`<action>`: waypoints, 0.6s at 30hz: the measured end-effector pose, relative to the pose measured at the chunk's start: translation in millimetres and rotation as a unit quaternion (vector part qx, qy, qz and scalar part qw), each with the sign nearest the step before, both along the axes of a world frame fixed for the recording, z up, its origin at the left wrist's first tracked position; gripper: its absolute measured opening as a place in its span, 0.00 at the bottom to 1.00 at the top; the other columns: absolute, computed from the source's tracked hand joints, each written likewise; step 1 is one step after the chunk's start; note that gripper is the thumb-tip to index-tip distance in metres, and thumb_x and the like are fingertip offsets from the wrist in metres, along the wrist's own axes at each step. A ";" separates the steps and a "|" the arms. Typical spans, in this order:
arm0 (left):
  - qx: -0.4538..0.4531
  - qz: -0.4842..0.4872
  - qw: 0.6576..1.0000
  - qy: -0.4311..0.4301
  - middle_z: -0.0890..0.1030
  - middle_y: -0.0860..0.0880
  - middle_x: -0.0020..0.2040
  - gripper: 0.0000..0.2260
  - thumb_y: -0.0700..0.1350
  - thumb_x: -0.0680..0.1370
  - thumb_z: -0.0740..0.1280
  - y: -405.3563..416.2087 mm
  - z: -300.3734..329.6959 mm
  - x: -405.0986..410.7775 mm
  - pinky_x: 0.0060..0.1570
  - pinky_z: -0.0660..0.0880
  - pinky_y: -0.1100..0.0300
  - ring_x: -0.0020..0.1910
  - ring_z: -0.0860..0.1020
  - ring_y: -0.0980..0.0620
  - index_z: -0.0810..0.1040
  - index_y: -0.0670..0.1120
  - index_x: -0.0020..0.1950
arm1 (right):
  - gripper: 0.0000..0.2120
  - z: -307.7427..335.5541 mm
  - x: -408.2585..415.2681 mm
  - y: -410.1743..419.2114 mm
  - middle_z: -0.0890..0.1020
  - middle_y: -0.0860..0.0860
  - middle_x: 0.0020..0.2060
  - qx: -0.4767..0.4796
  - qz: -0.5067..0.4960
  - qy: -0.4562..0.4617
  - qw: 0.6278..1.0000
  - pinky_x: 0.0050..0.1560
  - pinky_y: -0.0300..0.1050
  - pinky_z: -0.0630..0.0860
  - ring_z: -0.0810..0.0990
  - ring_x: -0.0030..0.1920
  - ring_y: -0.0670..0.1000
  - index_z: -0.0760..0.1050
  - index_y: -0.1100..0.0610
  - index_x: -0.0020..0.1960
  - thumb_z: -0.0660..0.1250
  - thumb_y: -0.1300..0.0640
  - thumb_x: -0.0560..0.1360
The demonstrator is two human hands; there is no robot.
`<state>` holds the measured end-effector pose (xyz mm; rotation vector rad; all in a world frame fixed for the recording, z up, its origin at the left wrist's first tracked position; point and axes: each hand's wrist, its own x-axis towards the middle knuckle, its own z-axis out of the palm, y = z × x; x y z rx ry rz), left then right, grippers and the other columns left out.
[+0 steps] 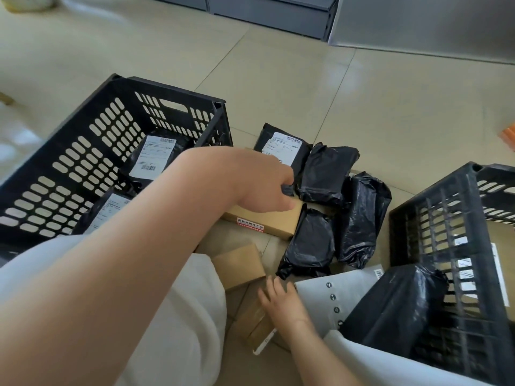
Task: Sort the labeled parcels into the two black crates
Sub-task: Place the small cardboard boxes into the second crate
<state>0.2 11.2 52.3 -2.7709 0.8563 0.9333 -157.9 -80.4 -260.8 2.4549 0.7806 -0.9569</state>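
Two black slotted crates stand on the tiled floor, the left crate (167, 89) and the right crate (434, 215). The left one holds two black parcels with white labels (156, 158). Between the crates lies a pile. It includes a black labelled parcel (282, 147), three black bags with no label showing (326, 174), a grey mailer (337, 293) and three cardboard boxes. My left hand (264, 185) reaches over the long box (267, 220), its fingers pinched on the labelled parcel's near corner. My right hand (284, 300) lies flat, fingers apart, on the small nearest box (255, 325).
A bulky black bag (398, 305) leans against the right crate's near wall. Inside that crate I see white labels. My white-clad knees (184, 307) fill the foreground. Grey cabinets (267, 9) line the far wall. An orange object (508, 136) sits at the right edge.
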 end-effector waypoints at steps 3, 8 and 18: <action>0.007 0.003 1.000 -0.006 0.65 0.51 0.76 0.25 0.59 0.82 0.55 1.6 0.7 -1.6 0.69 0.65 0.50 0.72 0.67 0.47 0.62 0.54 0.77 | 0.37 10.0 7.6 -2.4 0.51 0.66 0.78 0.015 -0.035 0.011 0.999 0.70 0.60 0.63 0.52 0.77 0.65 0.43 0.58 0.81 0.62 0.59 0.80; 0.013 -0.026 1.000 0.007 0.64 0.51 0.76 0.25 0.60 0.82 0.55 0.6 -2.6 -5.4 0.70 0.65 0.46 0.73 0.67 0.46 0.61 0.55 0.77 | 0.42 50.8 29.0 -13.6 0.60 0.63 0.74 0.061 -0.138 -0.004 0.989 0.67 0.56 0.67 0.62 0.72 0.63 0.50 0.57 0.80 0.70 0.61 0.73; 0.033 -0.051 0.998 0.014 0.68 0.49 0.73 0.33 0.62 0.77 0.65 -7.9 -23.6 -4.0 0.68 0.68 0.48 0.70 0.69 0.46 0.60 0.51 0.78 | 0.44 146.9 81.0 -62.6 0.63 0.56 0.69 0.203 -0.331 0.012 0.921 0.58 0.55 0.75 0.63 0.69 0.59 0.54 0.52 0.78 0.75 0.49 0.69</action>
